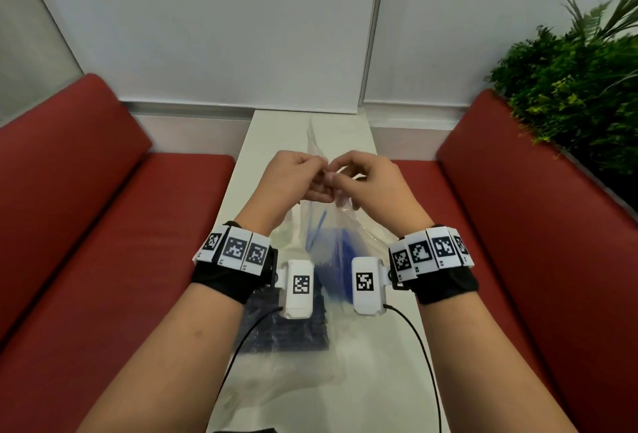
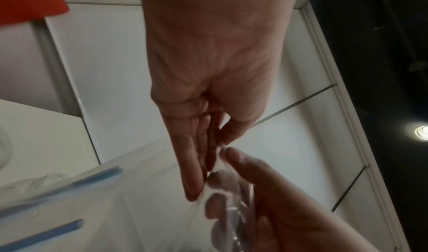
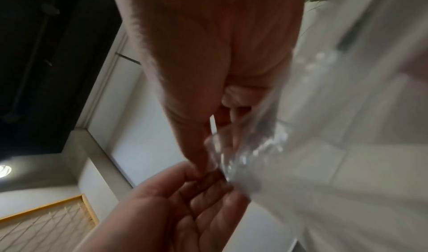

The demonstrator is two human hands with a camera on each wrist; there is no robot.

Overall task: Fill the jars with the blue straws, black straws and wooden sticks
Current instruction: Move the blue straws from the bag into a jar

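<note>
Two forearms reach forward over a narrow white tabletop (image 1: 393, 336), each wrist wearing a black strap, marker blocks and a small white camera. Nearest, under the left forearm, a clear packet of black straws (image 1: 276, 329) lies flat on the tabletop. Just beyond it, between the wrists, a clear plastic bag (image 1: 331, 225) rises from the tabletop; the blue straws (image 1: 333, 260) sit inside it, bundled low, with a few loose ones leaning up toward the mouth. Above the bag, the left hand (image 1: 297, 175) and the right hand (image 1: 374, 184) meet at its top edge, fingertips almost touching each other. The left hand pinches the plastic between thumb and fingers (image 2: 193, 164), the fingers fairly straight. The right hand grips the same gathered edge with curled fingers (image 2: 216, 206), which show through the film in the left wrist view. The bag's crinkled top stands up past both hands. Red cushioned benches (image 1: 103, 225) flank the tabletop on both sides, green plants (image 1: 569, 94) stand behind the right one, and a pale panelled wall (image 1: 224, 18) closes the far end.
</note>
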